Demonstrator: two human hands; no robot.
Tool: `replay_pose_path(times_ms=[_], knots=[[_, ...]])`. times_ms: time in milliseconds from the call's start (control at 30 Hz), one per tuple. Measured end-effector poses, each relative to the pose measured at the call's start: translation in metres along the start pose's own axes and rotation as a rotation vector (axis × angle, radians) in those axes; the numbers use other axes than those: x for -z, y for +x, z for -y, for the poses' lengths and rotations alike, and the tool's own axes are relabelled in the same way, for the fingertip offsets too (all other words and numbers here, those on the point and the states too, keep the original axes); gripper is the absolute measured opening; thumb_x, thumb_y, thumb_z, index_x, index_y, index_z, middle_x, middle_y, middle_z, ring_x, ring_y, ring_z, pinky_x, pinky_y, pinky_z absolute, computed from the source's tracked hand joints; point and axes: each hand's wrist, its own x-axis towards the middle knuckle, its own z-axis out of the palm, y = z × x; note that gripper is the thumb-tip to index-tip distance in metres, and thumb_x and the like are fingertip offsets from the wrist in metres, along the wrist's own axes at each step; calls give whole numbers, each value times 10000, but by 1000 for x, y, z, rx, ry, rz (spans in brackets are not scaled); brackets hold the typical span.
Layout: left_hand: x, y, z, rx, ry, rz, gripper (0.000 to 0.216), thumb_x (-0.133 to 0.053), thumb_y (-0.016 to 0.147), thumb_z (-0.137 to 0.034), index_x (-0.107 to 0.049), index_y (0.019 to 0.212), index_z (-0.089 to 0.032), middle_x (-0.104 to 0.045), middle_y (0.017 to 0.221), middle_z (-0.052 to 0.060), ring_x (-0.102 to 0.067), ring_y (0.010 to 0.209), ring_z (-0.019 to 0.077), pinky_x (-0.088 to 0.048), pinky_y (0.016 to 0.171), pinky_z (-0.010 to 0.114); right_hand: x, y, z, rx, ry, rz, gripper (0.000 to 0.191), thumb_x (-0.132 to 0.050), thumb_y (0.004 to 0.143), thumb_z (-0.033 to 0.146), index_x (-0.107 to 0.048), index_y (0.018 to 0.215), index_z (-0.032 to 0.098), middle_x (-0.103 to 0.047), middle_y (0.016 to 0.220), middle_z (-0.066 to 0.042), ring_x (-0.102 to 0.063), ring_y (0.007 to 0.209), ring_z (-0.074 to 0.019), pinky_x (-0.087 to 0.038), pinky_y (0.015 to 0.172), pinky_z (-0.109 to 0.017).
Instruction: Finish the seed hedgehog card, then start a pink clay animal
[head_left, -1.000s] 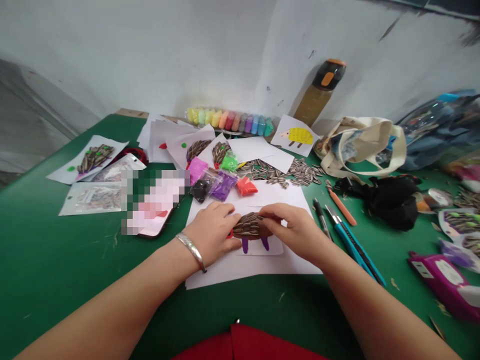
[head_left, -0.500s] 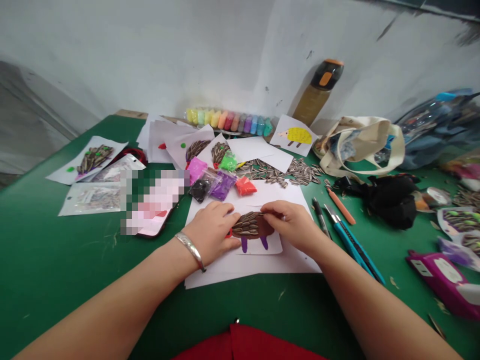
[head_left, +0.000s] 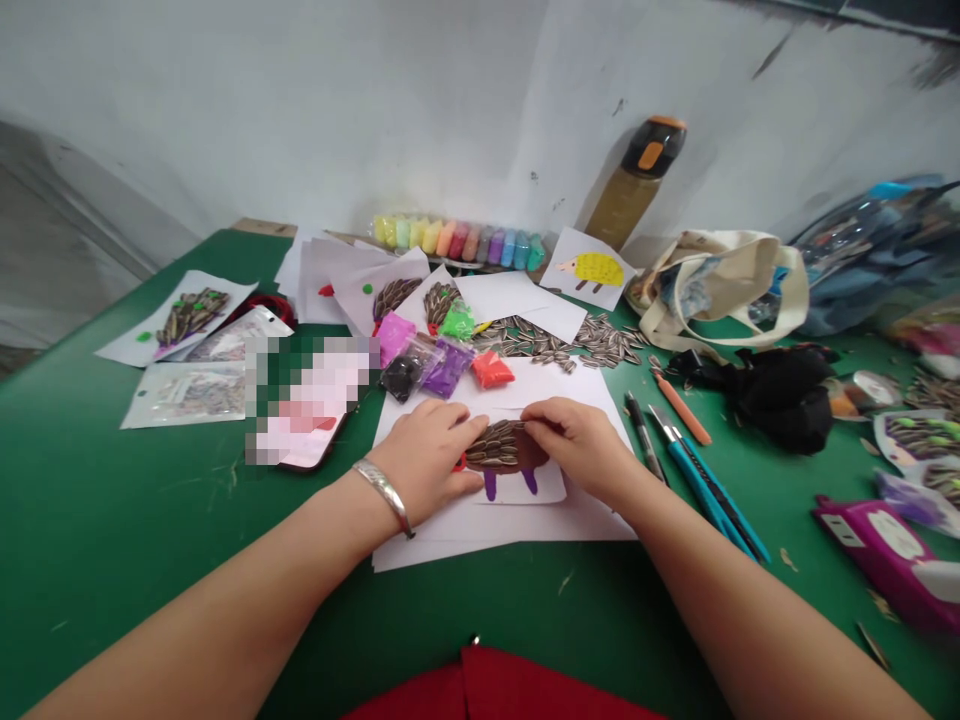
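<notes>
A hedgehog picture lies on a white card (head_left: 514,490), its brown clay body (head_left: 535,456) partly covered with overlapping sunflower seeds (head_left: 495,446) and standing on purple legs (head_left: 490,485). My left hand (head_left: 427,452), a silver bangle at the wrist, lies over the card's left end with thumb and fingers apart. A bit of red clay (head_left: 460,463) peeks out between them. On the other side, my right hand (head_left: 574,445) pinches thumb and forefinger together on a sunflower seed at the body's upper edge; the fingertips mostly hide it.
Beyond the hands lie packets of clay (head_left: 448,368) and a heap of loose sunflower seeds (head_left: 604,342). A pen (head_left: 645,438) and a blue craft knife (head_left: 709,485), blade exposed, are right of the paper. A phone (head_left: 319,410) lies left. A bottle (head_left: 634,185) leans on the wall.
The right fingertips have shifted very slightly at the body's upper edge. My left hand stays on the card, and the whole view has moved a little.
</notes>
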Motion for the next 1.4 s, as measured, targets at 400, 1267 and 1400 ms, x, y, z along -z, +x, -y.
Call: replay_pose_path(times_ms=[400,1267,1400], knots=[[0,-1,0,-7,0,9,452,-669,808,-328,-573,1213,-151,-592,1074,102,-512,996,285,-430,892,411,1,1,1,-9,-4,23,184,-529,838,127,-684,862,223,-701,818,4,-632,769,-147,-451,709,-251],[2,0,-2,3,30,31,404,-668,817,-346,-611,1159,-140,-586,1081,107,-508,1014,285,-421,910,402,2,1,0,-25,33,16,181,-529,828,129,-683,834,225,-702,821,9,-631,759,-135,-453,701,-241],[2,0,-1,0,32,29,396,-669,816,-347,-616,1151,-144,-589,1083,106,-513,1016,286,-424,912,406,1,1,-1,-26,38,22,182,-524,827,133,-681,825,226,-698,802,12,-629,747,-135,-453,682,-239]])
